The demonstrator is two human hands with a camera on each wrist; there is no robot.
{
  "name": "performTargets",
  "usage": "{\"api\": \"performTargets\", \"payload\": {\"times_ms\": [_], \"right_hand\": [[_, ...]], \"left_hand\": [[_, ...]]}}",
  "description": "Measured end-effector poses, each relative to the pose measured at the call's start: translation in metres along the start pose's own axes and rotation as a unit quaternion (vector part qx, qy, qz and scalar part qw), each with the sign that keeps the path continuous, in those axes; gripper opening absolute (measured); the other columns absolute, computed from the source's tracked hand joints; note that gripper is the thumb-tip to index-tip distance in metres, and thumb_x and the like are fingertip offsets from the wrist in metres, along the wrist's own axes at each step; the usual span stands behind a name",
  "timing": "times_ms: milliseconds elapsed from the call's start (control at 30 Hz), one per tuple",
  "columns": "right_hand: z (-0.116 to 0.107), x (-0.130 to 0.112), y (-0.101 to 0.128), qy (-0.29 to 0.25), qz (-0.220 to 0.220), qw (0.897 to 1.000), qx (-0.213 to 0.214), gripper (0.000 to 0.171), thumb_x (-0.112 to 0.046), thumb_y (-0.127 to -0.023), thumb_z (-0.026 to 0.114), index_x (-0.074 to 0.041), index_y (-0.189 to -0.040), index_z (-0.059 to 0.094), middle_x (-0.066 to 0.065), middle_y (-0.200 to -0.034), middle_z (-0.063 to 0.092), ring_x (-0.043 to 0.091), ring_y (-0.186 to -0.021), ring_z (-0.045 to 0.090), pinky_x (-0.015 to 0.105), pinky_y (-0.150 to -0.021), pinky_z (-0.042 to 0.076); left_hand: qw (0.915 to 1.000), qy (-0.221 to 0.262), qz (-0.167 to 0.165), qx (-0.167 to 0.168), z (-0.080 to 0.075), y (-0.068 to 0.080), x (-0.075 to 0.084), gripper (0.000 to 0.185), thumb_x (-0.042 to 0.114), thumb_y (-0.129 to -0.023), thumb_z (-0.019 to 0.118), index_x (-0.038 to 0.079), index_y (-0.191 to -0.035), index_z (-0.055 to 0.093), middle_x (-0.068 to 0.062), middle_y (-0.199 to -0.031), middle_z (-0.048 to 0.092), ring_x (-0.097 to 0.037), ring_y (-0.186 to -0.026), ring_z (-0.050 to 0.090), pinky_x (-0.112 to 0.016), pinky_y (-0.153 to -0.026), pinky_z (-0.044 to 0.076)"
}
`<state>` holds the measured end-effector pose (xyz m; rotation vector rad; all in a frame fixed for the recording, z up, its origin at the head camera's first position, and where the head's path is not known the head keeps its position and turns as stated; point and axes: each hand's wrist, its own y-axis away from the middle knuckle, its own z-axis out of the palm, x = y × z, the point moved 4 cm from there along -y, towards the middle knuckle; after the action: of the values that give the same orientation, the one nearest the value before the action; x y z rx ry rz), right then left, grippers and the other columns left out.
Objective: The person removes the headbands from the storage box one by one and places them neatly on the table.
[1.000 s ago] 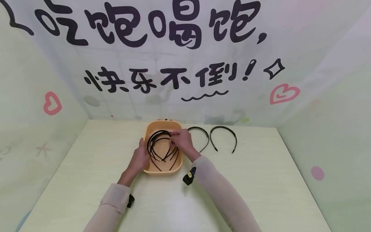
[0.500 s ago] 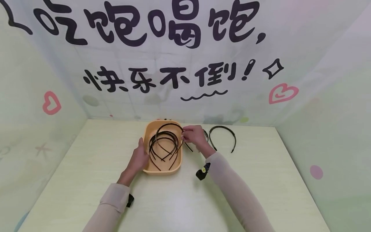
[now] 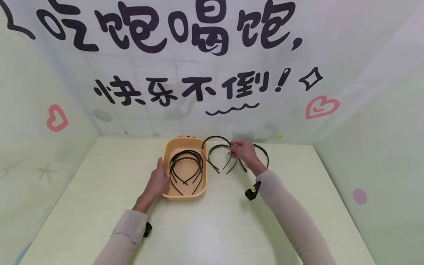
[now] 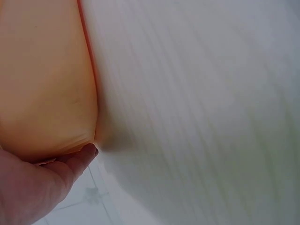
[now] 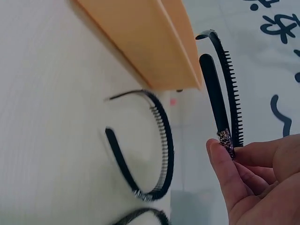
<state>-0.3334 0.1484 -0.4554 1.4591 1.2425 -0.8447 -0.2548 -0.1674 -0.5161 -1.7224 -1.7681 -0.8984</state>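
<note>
In the head view my left hand [image 3: 157,182] holds the left side of an orange plastic bin [image 3: 183,198], and part of its grip is hidden. Several black toothed headbands [image 3: 186,158] lie overlapping inside. Just right of the bin, my right hand [image 3: 244,151] pinches another black headband [image 3: 216,137] by its side, above the table. The right wrist view shows thumb and fingers on a glittery patch of this headband [image 5: 215,93], its teeth facing right. Below it one headband [image 5: 166,136] lies on the table. A further headband [image 3: 263,150] is partly covered by my right hand.
The pale table [image 3: 205,235] meets a back wall [image 3: 149,123] printed with large black characters, close behind the bin and headbands. Side walls stand left [image 3: 29,165] and right [image 3: 391,158].
My right hand has lifted one headband out of the bin and carried it rightward over the lying headbands. My left hand has stayed at the bin's left side.
</note>
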Motion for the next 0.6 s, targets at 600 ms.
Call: {"api": "performTargets", "payload": {"times_ms": [600], "right_hand": [[-0.078,0.046,-0.006,-0.005,0.037,0.998,0.05,0.039,-0.003,-0.097,0.057,0.005,-0.136,0.057,0.029,-0.13,0.06,0.017,-0.084,0.073,0.025,-0.071,0.058]], "left_hand": [[0.9999,-0.003,-0.013,-0.006,0.001,0.0,0.001,0.079,-0.005,-0.091,0.039,-0.008,-0.154,-0.008,-0.011,-0.067,0.053,-0.018,-0.052,0.048,-0.032,-0.052,0.042]]}}
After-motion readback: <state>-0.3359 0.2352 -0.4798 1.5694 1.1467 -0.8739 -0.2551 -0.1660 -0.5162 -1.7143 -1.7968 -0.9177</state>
